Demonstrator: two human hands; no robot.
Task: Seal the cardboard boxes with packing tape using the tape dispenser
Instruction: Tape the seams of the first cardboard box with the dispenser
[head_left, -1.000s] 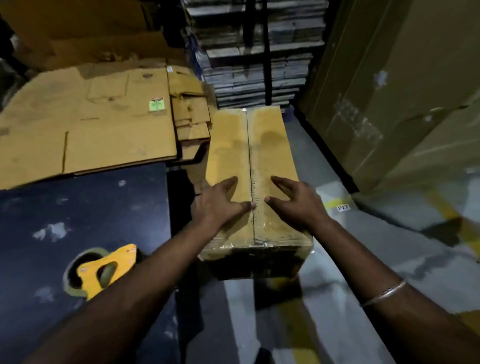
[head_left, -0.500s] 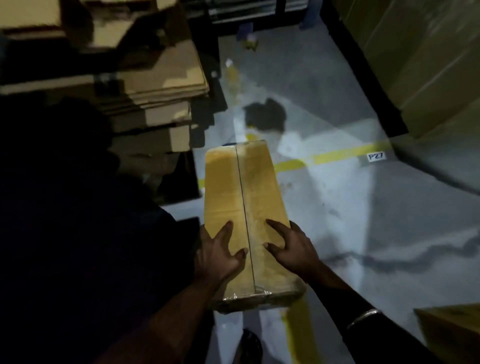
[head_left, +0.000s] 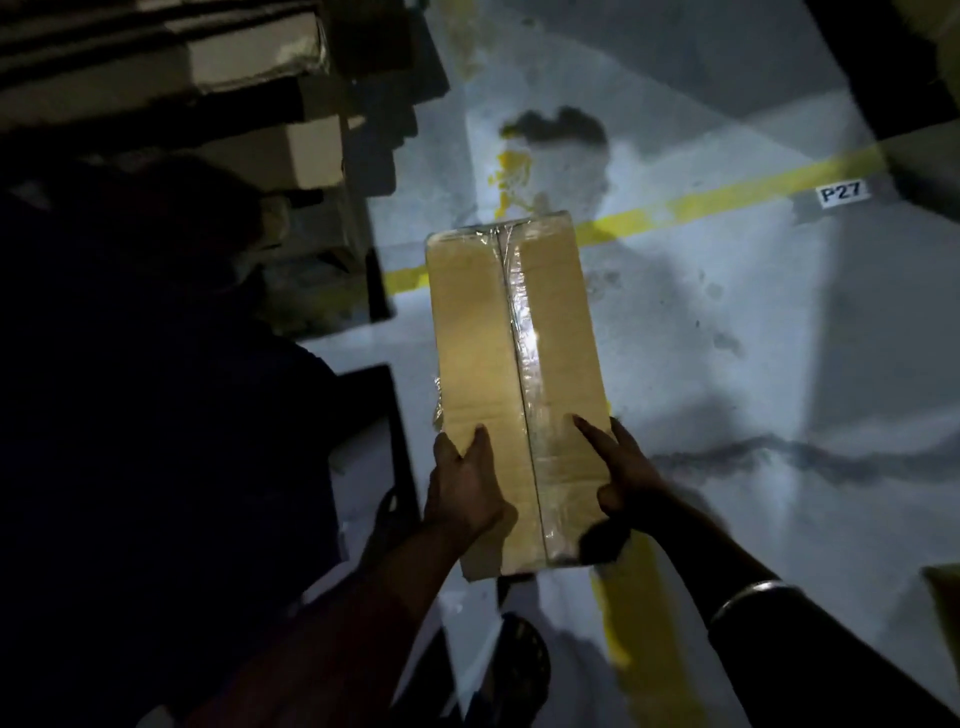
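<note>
A long, narrow cardboard box (head_left: 511, 384) of plain brown board is held above a grey concrete floor (head_left: 727, 364), its top seam covered by a glossy strip of clear tape (head_left: 522, 332) that catches the light and wraps over the far end. The box's long axis runs away from the person, the far end tipped slightly left, the near end at the hands. The left hand (head_left: 462, 488) grips the near left edge, thumb lying on the top face and fingers curled round the side, out of sight. The right hand (head_left: 623, 467) grips the near right edge, one finger stretched across the top toward the tape, the rest wrapped round the side. A thin metal bangle (head_left: 748, 597) circles the right wrist. Worn yellow lines (head_left: 727, 195) cross the floor, with a white "P27" label (head_left: 841, 193) just beside one. Flattened cardboard sheets (head_left: 260, 62) are stacked in the dark at upper left.
</note>
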